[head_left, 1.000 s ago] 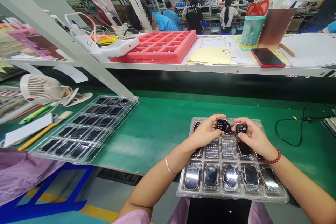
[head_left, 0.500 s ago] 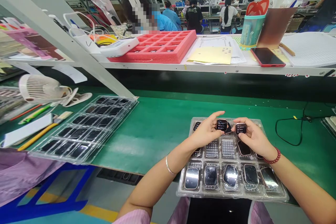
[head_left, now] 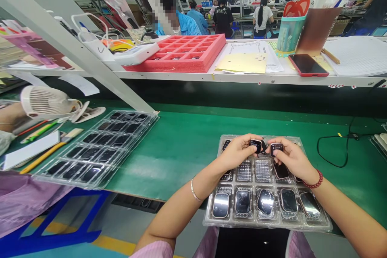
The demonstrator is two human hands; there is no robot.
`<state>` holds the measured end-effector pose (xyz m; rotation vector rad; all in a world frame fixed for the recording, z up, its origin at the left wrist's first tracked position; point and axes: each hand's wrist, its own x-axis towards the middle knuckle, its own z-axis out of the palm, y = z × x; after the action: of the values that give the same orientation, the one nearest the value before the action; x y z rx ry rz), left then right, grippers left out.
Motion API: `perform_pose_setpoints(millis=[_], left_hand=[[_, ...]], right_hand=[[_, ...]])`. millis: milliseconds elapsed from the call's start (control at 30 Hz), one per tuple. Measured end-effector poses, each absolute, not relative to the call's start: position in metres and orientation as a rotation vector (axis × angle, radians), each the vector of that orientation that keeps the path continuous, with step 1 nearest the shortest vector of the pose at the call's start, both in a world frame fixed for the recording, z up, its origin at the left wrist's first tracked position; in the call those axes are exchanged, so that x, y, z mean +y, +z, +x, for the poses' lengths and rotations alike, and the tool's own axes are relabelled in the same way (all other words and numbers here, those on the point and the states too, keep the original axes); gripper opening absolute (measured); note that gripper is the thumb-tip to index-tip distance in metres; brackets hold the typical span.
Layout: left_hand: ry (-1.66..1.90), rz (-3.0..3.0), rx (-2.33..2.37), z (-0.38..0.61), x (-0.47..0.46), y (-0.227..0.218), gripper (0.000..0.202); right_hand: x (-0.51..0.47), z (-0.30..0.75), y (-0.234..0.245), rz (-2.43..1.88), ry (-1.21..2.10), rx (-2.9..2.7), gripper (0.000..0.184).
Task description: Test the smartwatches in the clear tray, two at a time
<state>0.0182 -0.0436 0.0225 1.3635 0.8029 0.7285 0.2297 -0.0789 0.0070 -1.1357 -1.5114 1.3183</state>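
My left hand (head_left: 240, 151) is closed around a smartwatch body (head_left: 255, 144) with its screen lit, the thumb at the screen's lower edge. In my right hand (head_left: 290, 156) is a second lit smartwatch body (head_left: 275, 148), the thumb lying near its lower corner. Both are held just above the far rows of a clear plastic tray (head_left: 260, 223). Dark-screened watch bodies, one of them a watch (head_left: 242, 202) in the near row, sit in the tray's pockets. Two pockets below my left hand show only their gridded bottoms. My fingers hide part of the far row.
Another clear tray (head_left: 105, 183) of dark watch screens lies left, beside a brush (head_left: 53, 155) and a white fan (head_left: 45, 102). A co-worker's hand (head_left: 12, 117) is behind the fan. A shelf ahead carries a red foam tray (head_left: 208, 62) and a phone (head_left: 308, 65). A black cable (head_left: 347, 149) lies right.
My left fingers have curled in around their watch, and its thumb has moved onto the screen. My right thumb has shifted slightly upward. A co-worker's hand has appeared at far left.
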Motion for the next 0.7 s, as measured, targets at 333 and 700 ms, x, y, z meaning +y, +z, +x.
perform_pose_setpoints(millis=[333, 700], left_hand=[[0.722, 1.331, 0.77, 0.0183, -0.0449, 0.0242, 0.054], [0.659, 1.399, 0.815, 0.0172, -0.0443, 0.0225, 0.037]], right_hand=[[-0.0773, 0.2303, 0.0072, -1.108, 1.41, -1.42, 0.041], [-0.0769, 0.2309, 0.0068, -1.095, 1.458, -1.414, 0.031]])
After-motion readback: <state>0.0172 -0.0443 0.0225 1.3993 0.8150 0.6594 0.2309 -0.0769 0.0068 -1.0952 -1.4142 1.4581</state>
